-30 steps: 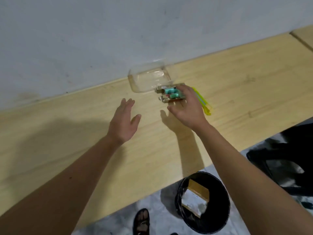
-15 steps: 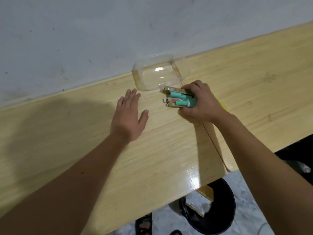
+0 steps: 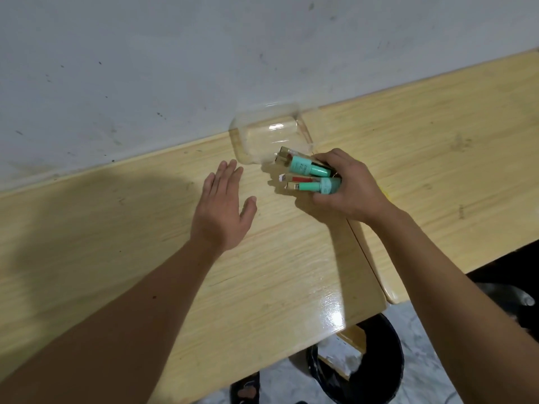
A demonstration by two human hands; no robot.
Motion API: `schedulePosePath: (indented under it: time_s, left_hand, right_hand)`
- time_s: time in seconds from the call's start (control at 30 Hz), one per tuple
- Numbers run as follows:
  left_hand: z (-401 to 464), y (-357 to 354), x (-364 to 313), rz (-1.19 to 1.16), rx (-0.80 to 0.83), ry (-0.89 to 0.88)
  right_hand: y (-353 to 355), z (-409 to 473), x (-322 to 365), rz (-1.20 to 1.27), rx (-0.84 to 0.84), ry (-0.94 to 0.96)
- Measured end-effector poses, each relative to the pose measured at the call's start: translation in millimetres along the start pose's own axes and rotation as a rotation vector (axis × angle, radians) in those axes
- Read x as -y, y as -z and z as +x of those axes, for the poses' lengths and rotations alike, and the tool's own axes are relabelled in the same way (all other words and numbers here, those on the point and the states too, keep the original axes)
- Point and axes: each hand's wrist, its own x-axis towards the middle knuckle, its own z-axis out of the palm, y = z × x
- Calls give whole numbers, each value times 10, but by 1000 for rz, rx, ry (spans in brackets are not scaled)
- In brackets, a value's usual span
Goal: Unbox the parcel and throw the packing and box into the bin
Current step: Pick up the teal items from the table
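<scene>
My right hand (image 3: 350, 186) grips a bundle of small tubes (image 3: 306, 173), teal-capped with gold ends, held just above the wooden table (image 3: 175, 272). A clear plastic container (image 3: 268, 137) lies on the table against the wall, right behind the tubes. My left hand (image 3: 223, 208) hovers open over the table to the left of the bundle, fingers straight, holding nothing. A black bin (image 3: 388, 371) stands on the floor under the table's near edge, with cardboard and white packing (image 3: 344, 355) inside it.
A grey wall (image 3: 233, 53) runs along the table's far side. A seam splits the table into two boards right of my right wrist. A yellow object's edge (image 3: 386, 193) peeks out behind my right hand. A sandalled foot (image 3: 246, 389) shows on the floor.
My right hand has closed round the tubes and lifted them off the table. The view has swung left and closer. My left hand stays open, drifting slightly.
</scene>
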Motion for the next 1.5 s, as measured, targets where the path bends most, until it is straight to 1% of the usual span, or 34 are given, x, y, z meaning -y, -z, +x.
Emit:
schedulePosePath:
  time_s: [0.13,0.23,0.33,0.5,0.6,0.67,0.8,0.97,1.03,1.1,1.17,1.27,1.3,1.33,1.4,1.5]
  left_hand:
    - [3,9,-14,-19,2,13]
    - [-3,12,-10,-32,-18,8]
    - [-10,-1,8,-51,-40,3]
    - [-18,-49,31,-101,-150,-40]
    - [-19,-38,16,-112,-141,-39]
    - [-17,-29,11,-116,-135,-34]
    - [-15,-27,10,-133,-142,-29]
    - [-10,-41,7,-125,-141,-35]
    - [-12,-47,16,-115,-148,-44]
    - [-19,-58,27,-107,-161,-59]
    - [-15,-78,43,-105,-176,-71]
    - [-13,-120,55,-104,-203,-79]
    - [-6,-138,57,-103,-208,-84]
    - [-5,-147,63,-100,-218,-89]
    - [-14,-160,81,-89,-238,-102]
    - [-25,-181,87,-62,-270,-122]
  right_hand:
    - [203,222,182,40,-54,32]
    - [316,531,318,19,-34,47]
    - [322,841,408,-39,85,30]
    - [336,1236,419,-146,338,-45]
    - [319,1370,361,-201,408,-58]
    - [267,1393,331,-212,420,-60]
    - [161,1399,292,-203,354,-25]
    - [75,1335,238,-132,218,-10]
    - [46,1270,238,-158,188,13]
    - [22,1158,240,-176,123,55]
    - [-27,951,231,-157,-33,84]
    - [-189,514,208,-107,-350,128]
    - [-261,371,185,-110,-417,126]
    - [-343,242,163,-119,-444,116]
    - [-509,38,145,-143,-408,59]
    - [-751,-132,207,-168,-236,-77]
